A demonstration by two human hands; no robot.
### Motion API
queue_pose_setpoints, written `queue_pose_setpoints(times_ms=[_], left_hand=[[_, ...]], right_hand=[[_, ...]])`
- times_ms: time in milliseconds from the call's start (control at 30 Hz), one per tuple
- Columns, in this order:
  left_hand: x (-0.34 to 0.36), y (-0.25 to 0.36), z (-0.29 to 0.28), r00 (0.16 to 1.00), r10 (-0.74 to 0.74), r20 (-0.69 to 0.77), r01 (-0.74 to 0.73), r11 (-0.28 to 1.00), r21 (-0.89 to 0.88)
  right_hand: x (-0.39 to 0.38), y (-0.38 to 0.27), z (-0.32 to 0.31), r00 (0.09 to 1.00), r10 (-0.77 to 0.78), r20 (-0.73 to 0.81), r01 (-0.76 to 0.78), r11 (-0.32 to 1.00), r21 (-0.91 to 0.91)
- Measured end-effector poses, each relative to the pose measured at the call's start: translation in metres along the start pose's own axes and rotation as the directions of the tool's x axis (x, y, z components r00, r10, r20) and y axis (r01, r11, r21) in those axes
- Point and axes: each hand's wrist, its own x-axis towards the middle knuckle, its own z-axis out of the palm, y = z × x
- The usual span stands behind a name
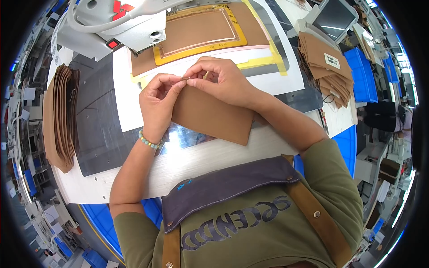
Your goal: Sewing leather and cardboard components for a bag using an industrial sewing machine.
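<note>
Brown panel [216,117] sits above the counter's [87,190] near edge, left hand [161,96] and right hand [228,82] pinching its far end, fingertips closed. Looks like edge-fiddling; next probably needs steady fingers.

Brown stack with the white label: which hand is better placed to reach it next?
Probably the right hand: it is nearer the brown stack, which lies on that side; the left hand is farther away. Both pinch at the upper corner of the brown panel, so neither looks free.
</note>
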Motion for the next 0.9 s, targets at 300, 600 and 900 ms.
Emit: queue_pose_setpoints(times_ms=[300,600,900], left_hand=[[0.0016,0.0015,-0.0019,0.96,0.275,0.048,-0.275,0.9,0.339],[0.0007,0.0015,0.0026,0.967,0.252,0.023,-0.248,0.925,0.288],[0.0009,0.0012,0.0007,0.963,0.26,0.073,-0.269,0.917,0.293]], right_hand=[[-0.0033,0.0019,0.0032,0.906,-0.422,-0.042,0.373,0.84,-0.393],[-0.0025,0.0052,0.0035,0.765,-0.641,0.056,0.541,0.594,-0.596],[-0.0022,0.0073,0.0043,0.73,-0.675,0.103,0.568,0.517,-0.641]])
